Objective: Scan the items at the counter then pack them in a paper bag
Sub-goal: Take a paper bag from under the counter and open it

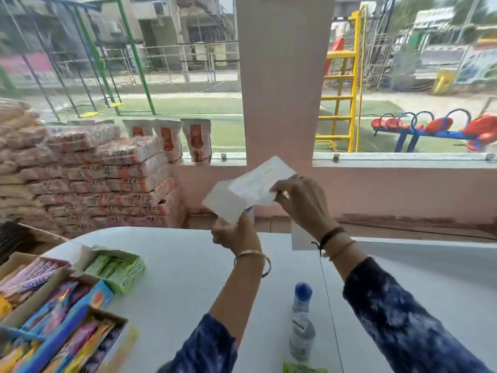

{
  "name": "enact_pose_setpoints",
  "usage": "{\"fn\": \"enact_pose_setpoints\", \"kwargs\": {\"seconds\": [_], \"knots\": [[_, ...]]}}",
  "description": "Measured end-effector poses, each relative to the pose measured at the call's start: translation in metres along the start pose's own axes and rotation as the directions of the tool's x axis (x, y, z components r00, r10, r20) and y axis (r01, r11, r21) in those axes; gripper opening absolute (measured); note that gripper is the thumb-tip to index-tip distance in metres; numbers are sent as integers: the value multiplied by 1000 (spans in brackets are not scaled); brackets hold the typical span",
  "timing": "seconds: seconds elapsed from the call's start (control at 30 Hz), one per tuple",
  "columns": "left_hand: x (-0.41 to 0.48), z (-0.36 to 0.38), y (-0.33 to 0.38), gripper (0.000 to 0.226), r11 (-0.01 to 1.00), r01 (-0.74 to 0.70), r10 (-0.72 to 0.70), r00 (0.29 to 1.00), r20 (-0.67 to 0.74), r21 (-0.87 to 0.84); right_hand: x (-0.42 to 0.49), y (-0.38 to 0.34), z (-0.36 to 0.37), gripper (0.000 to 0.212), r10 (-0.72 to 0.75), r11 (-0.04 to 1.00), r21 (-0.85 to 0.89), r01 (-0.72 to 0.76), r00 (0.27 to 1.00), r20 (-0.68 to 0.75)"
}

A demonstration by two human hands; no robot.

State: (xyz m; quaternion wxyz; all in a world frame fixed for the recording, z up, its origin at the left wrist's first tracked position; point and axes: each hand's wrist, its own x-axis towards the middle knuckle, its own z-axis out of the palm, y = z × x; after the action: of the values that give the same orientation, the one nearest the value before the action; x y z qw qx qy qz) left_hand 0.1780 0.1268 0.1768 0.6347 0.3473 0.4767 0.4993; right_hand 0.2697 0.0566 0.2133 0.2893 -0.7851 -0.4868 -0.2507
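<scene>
Up above the white counter (188,278), both hands are holding a flat white paper bag (247,188): left hand (234,234) clamped on its lower corner, right hand (298,200) pinching its edge, likely to pull it open. A blue-capped clear bottle (301,321) (apparently next for packing) is standing nearby.

You have the white paper bag (242,191) raised above the counter, tilted; the blue-capped bottle (301,321) stands upright below.

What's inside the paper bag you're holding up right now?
Cannot tell: both hands hold the white paper bag in the air, its inside hidden. The bottle stands on the counter, not packed.
</scene>
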Motion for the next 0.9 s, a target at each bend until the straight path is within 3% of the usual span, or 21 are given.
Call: {"fn": "enact_pose_setpoints", "kwargs": {"seconds": [0.07, 0.1, 0.17, 0.2, 0.3, 0.4, 0.5, 0.53, 0.63, 0.7, 0.77, 0.83, 0.9], "knots": [[8, -11, -33, 83, 928, 371, -370, 927, -61, 15, -15, 10, 40, 12, 122, 992, 17, -126, 983, 137], [16, -16, -49, 88, 883, 468, -467, 884, -29, 45, -24, 16, 57, 11, 176, 983, 19, -182, 967, 183], [28, -23, -70, 72, 827, 554, -563, 816, 130, 100, -39, 23, 84, 11, 272, 954, 37, -298, 911, 309], [30, -23, -74, 61, 811, 575, -584, 787, 200, 107, -45, 26, 94, 21, 306, 930, 71, -359, 869, 390], [38, -22, -83, 51, 796, 527, -601, 747, 284, 298, -56, 29, 111, 36, 291, 871, 147, -468, 734, 614], [56, -24, -88, 24, 778, 486, -598, 768, 231, 398, -56, 34, 112, 30, 280, 736, 295, -610, 671, 687], [62, -25, -90, 9, 815, 445, -550, 794, 257, 370, -55, 39, 111, 23, 329, 508, 422, -751, 622, 711], [60, -25, -90, 11, 837, 442, -532, 796, 289, 322, -55, 40, 111, 22, 309, 474, 435, -766, 607, 732], [58, -19, -88, 24, 854, 418, -511, 785, 350, 309, -54, 34, 111, 7, 183, 535, 427, -729, 593, 784], [59, -17, -85, 14, 859, 399, -499, 792, 351, 321, -54, 33, 111, 14, 162, 551, 420, -722, 586, 794], [62, -16, -85, 13, 873, 371, -472, 807, 355, 318, -55, 35, 112, 20, 216, 503, 413, -759, 573, 790], [64, -17, -86, 13, 893, 337, -433, 827, 360, 300, -57, 36, 112, 20, 307, 386, 438, -812, 561, 769], [66, -19, -88, 15, 909, 316, -396, 855, 334, 271, -57, 35, 111, 18, 415, 188, 501, -845, 530, 739]]}}
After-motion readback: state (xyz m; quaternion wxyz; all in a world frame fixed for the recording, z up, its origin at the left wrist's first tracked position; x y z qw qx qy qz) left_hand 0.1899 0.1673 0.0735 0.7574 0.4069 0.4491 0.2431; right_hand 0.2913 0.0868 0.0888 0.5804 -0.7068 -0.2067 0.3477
